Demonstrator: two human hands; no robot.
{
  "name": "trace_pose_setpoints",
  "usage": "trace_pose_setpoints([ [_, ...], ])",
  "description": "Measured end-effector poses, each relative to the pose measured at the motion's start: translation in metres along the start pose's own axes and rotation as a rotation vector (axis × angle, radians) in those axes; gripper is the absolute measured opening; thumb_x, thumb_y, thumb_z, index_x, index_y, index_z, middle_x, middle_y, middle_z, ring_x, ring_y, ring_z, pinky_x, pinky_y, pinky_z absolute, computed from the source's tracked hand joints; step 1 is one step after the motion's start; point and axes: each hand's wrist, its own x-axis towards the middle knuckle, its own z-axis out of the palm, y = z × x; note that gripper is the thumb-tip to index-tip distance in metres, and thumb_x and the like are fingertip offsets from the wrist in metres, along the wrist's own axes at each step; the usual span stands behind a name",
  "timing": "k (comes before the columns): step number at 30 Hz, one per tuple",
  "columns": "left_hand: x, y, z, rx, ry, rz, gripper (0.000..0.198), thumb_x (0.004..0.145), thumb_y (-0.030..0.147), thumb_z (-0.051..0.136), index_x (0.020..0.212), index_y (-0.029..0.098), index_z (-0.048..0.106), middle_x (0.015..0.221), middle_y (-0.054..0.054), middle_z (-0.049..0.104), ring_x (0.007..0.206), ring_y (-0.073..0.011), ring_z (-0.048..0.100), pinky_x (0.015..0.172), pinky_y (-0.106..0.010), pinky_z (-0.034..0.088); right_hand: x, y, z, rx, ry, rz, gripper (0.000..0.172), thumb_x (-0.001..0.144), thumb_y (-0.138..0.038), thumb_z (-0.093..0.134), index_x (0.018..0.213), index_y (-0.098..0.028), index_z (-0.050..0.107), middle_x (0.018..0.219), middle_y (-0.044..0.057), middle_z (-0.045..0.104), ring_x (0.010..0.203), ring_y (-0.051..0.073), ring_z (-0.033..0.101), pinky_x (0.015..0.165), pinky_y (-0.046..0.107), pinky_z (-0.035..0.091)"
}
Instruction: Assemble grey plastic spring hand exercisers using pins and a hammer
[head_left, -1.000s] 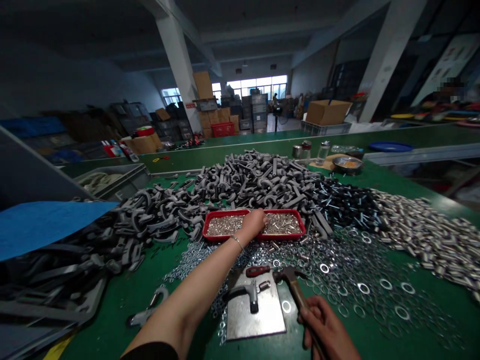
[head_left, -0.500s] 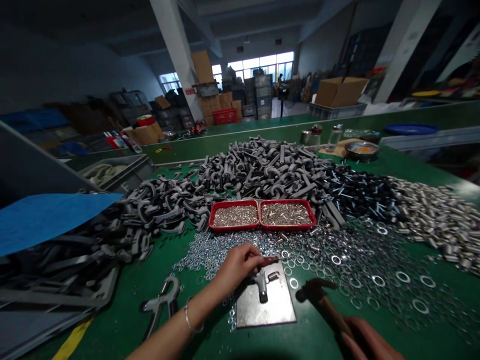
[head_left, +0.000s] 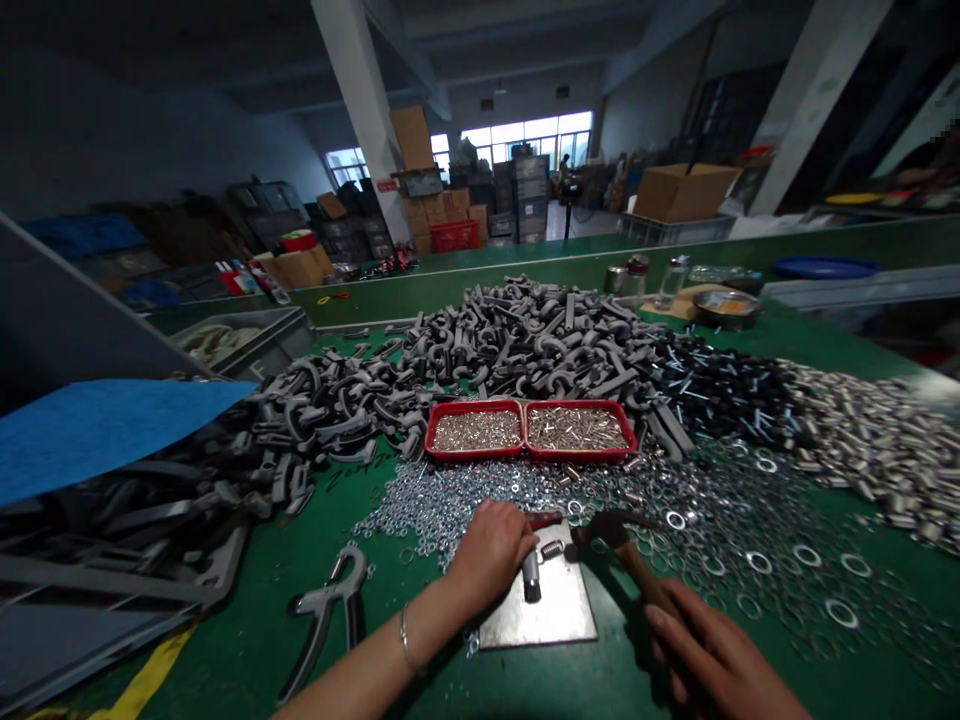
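My left hand (head_left: pixel 491 548) is closed around a grey metal part (head_left: pixel 531 576) that rests on a steel plate (head_left: pixel 555 615) on the green table. My right hand (head_left: pixel 712 655) grips the wooden handle of a hammer (head_left: pixel 616 540), whose head hangs just above the plate beside the part. A red-handled tool (head_left: pixel 545 520) lies at the plate's far edge. Two red trays (head_left: pixel 529 430) of small metal pins sit just beyond.
Heaps of grey curved parts (head_left: pixel 480 350), black screws (head_left: pixel 712 385), metal sleeves (head_left: pixel 877 440) and scattered washers (head_left: pixel 750 550) cover the table. Grey pliers (head_left: pixel 326 610) lie left of my arm. A blue sheet (head_left: pixel 97 430) and grey crates stand at left.
My left hand came back from the red trays to the plate and closed on the grey part. The hammer head swung in over the plate.
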Motion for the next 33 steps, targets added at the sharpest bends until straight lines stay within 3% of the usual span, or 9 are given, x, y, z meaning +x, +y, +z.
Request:
trace_pose_setpoints([
  [2,-0.001,0.0,-0.001,0.142,-0.03,0.194,0.022,0.099,0.023,0.047,0.088,0.015,0.065,0.088,-0.009,0.066,0.089,-0.0255,0.059,0.087,-0.043,0.041,0.009,-0.006,-0.009,-0.18,-0.031,-0.141,0.036,0.093,-0.057,0.048,0.105,-0.026,0.063,0.083,0.003,0.072,0.07,0.021,0.069,0.061,0.029,0.057],
  [4,-0.007,0.0,-0.004,0.156,-0.028,0.24,0.025,0.096,0.036,0.057,0.109,0.015,0.063,0.099,-0.01,0.066,0.096,-0.0278,0.059,0.09,-0.047,0.042,0.014,-0.017,-0.015,-0.347,-0.043,-0.265,0.031,0.095,-0.051,0.048,0.103,-0.026,0.064,0.096,0.006,0.074,0.087,0.024,0.071,0.081,0.036,0.056],
  [7,-0.022,0.003,-0.004,0.023,0.023,0.064,0.107,0.065,0.06,0.082,0.147,0.015,0.031,0.128,-0.018,0.056,0.115,-0.0377,0.052,0.1,-0.057,0.039,0.014,-0.035,-0.012,-0.447,-0.032,-0.349,0.03,0.099,-0.047,0.042,0.108,-0.027,0.062,0.105,0.007,0.074,0.095,0.024,0.07,0.085,0.035,0.055],
  [9,-0.032,0.006,-0.002,-0.066,0.012,-0.026,0.126,0.062,0.052,0.087,0.154,0.017,0.009,0.138,-0.021,0.048,0.123,-0.0408,0.047,0.104,-0.06,0.036,0.015,-0.044,-0.003,-0.469,-0.03,-0.405,0.031,0.101,-0.045,0.037,0.114,-0.027,0.059,0.107,0.007,0.073,0.097,0.023,0.069,0.085,0.033,0.055],
  [14,-0.042,0.011,0.003,-0.203,-0.086,-0.121,0.121,0.07,0.029,0.083,0.156,0.02,-0.002,0.132,-0.018,0.054,0.128,-0.0398,0.045,0.107,-0.063,0.034,0.032,-0.045,0.012,-0.683,-0.115,-0.323,0.028,0.099,-0.042,0.038,0.099,-0.023,0.06,0.09,0.009,0.074,0.079,0.027,0.071,0.072,0.037,0.053],
  [22,-0.043,0.005,0.009,-0.29,-0.068,-0.135,0.12,0.068,0.031,0.084,0.156,0.025,0.004,0.141,-0.019,0.047,0.13,-0.0404,0.043,0.109,-0.064,0.033,0.029,-0.036,0.017,-0.661,-0.114,-0.32,0.032,0.099,-0.046,0.038,0.096,-0.023,0.059,0.089,0.01,0.074,0.078,0.028,0.071,0.071,0.038,0.05],
  [28,-0.047,0.009,0.001,-0.376,-0.134,-0.21,0.123,0.064,0.039,0.088,0.157,0.019,0.01,0.129,-0.017,0.056,0.124,-0.037,0.047,0.11,-0.06,0.033,0.05,-0.016,0.001,-0.371,-0.129,-0.206,0.043,0.1,-0.05,0.035,0.102,-0.021,0.067,0.094,0.006,0.075,0.088,0.024,0.071,0.077,0.032,0.055],
  [30,-0.038,0.003,-0.012,-0.414,-0.099,-0.175,0.112,0.07,0.045,0.083,0.156,0.02,0.016,0.13,-0.015,0.056,0.123,-0.0337,0.048,0.108,-0.054,0.037,0.058,-0.015,-0.003,-0.499,-0.024,-0.313,0.04,0.099,-0.047,0.04,0.113,-0.021,0.067,0.106,0.009,0.074,0.096,0.026,0.069,0.086,0.037,0.055],
  [33,-0.004,-0.024,-0.043,-0.28,0.098,-0.124,0.068,0.089,0.041,0.064,0.148,0.022,0.036,0.129,-0.012,0.058,0.122,-0.0276,0.05,0.108,-0.047,0.039,0.073,-0.015,0.009,-0.773,0.126,-0.701,0.039,0.095,-0.031,0.052,0.133,-0.027,0.058,0.132,0.011,0.063,0.117,0.027,0.06,0.101,0.043,0.048],
])
